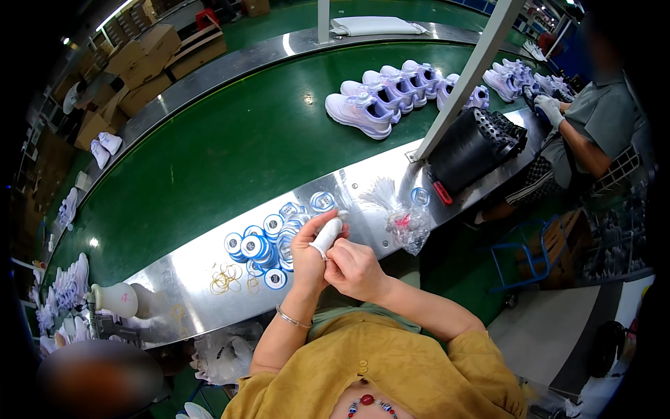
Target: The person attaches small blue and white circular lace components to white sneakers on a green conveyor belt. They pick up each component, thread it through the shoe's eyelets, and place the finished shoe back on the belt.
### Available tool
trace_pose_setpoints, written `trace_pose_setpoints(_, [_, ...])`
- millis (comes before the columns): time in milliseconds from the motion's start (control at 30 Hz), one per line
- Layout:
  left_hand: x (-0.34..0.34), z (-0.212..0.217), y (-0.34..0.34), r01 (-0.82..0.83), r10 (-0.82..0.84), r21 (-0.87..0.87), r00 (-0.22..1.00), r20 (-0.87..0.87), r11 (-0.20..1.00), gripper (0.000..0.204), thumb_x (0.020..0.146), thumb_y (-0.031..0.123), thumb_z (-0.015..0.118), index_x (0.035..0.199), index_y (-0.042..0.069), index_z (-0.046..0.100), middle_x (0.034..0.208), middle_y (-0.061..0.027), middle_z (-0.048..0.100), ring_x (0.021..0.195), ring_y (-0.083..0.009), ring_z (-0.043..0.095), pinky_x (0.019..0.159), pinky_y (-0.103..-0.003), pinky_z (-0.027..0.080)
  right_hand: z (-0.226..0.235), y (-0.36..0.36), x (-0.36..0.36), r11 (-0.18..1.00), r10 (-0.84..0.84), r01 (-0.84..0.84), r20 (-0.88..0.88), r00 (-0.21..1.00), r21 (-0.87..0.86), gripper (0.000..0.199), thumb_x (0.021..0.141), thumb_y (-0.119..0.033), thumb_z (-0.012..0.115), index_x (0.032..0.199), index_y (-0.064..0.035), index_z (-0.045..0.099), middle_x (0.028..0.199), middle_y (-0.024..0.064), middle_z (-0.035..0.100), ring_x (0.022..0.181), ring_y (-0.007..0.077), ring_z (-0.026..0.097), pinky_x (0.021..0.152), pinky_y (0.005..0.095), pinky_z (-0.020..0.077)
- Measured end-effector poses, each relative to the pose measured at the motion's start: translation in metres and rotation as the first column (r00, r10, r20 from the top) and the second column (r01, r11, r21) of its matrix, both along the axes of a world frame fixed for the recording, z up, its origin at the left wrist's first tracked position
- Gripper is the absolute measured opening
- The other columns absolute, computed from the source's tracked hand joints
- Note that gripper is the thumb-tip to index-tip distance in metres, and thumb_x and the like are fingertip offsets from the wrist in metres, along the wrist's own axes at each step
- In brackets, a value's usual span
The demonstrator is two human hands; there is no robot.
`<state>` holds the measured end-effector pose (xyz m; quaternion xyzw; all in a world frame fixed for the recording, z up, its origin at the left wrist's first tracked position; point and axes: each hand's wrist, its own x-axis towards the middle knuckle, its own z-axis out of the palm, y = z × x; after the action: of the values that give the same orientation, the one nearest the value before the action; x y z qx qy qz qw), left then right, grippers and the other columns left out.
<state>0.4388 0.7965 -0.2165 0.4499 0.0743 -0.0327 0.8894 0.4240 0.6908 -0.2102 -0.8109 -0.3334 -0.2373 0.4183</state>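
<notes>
Above the metal ledge, my left hand is raised with its fingers curled together. A white sleeve-like finger wrap lies along its thumb side; whether the thumb is inside it is hidden. My right hand is closed against the wrap's lower end, fingertips pinched there. Something small and pale shows at the left fingertips, too blurred to name. Just beyond and left of my hands lies a pile of round blue-and-white tags. To the right rests a clear plastic bag with a bundle of thin clear strands.
Yellow rubber bands and a white spool-like object lie leftward. White sneakers stand in a row on the green conveyor. A slanted post, black bin and red-handled tool are rightward, near a gloved co-worker.
</notes>
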Motion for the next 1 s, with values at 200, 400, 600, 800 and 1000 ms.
trace_pose_setpoints(200, [0.001, -0.013, 0.008, 0.051, -0.052, -0.048, 0.998, -0.022, 0.998, 0.016, 0.092, 0.009, 0.055, 0.105, 0.002, 0.062, 0.088, -0.0069, 0.065, 0.070, -0.0111, 0.059, 0.063, -0.023, 0.049, 0.001, 0.002, -0.001, 0.999, 0.004, -0.003, 0.035, 0.999, -0.032, 0.011, 0.071, 0.000, 0.062, 0.078, -0.0020, 0.053, 0.068, 0.0119, 0.050, 0.056, 0.0286, 0.055, 0.050, 0.0360, 0.0448])
trace_pose_setpoints(400, [0.002, -0.014, 0.009, -0.114, 0.108, 0.138, 0.993, 0.051, 0.984, 0.013, 0.090, 0.010, 0.060, 0.100, 0.002, 0.062, 0.084, -0.0020, 0.062, 0.067, -0.0066, 0.054, 0.059, -0.020, 0.045, 0.019, -0.005, 0.005, 0.997, -0.032, 0.042, -0.169, 0.985, 0.058, 0.021, 0.074, -0.004, 0.065, 0.093, -0.0023, 0.058, 0.077, 0.0105, 0.055, 0.062, 0.0251, 0.059, 0.053, 0.0349, 0.0471])
trace_pose_setpoints(600, [-0.001, -0.018, 0.009, -0.226, 0.149, 0.379, 0.964, 0.221, 0.898, 0.023, 0.083, -0.005, 0.058, 0.105, 0.002, 0.059, 0.094, -0.0031, 0.063, 0.082, -0.0092, 0.058, 0.072, -0.023, 0.047, 0.016, 0.003, 0.001, 0.993, -0.055, 0.044, -0.103, 0.993, -0.105, 0.024, 0.076, -0.001, 0.063, 0.099, 0.0001, 0.057, 0.084, 0.0121, 0.055, 0.070, 0.0279, 0.059, 0.058, 0.0352, 0.0481])
trace_pose_setpoints(800, [-0.015, -0.021, 0.014, -0.249, 0.105, 0.517, 0.951, 0.292, 0.819, 0.042, 0.077, -0.008, 0.058, 0.118, 0.002, 0.056, 0.097, -0.0048, 0.062, 0.083, -0.0103, 0.057, 0.072, -0.023, 0.047, 0.010, 0.007, -0.003, 0.995, 0.044, -0.057, -0.157, 0.987, -0.081, 0.014, 0.073, 0.004, 0.059, 0.085, -0.0005, 0.054, 0.077, 0.0122, 0.053, 0.062, 0.0274, 0.056, 0.054, 0.0348, 0.0450])
trace_pose_setpoints(1000, [-0.034, -0.018, 0.044, -0.028, -0.234, 0.677, 0.927, 0.292, 0.735, 0.052, 0.082, 0.004, 0.052, 0.134, 0.012, 0.049, 0.122, -0.0159, 0.049, 0.114, -0.0277, 0.045, 0.099, -0.033, 0.033, 0.010, 0.019, -0.023, 0.973, 0.216, -0.176, -0.309, 0.926, 0.152, 0.015, 0.070, 0.008, 0.057, 0.082, -0.0013, 0.054, 0.070, 0.0104, 0.052, 0.053, 0.0258, 0.051, 0.048, 0.0334, 0.0400])
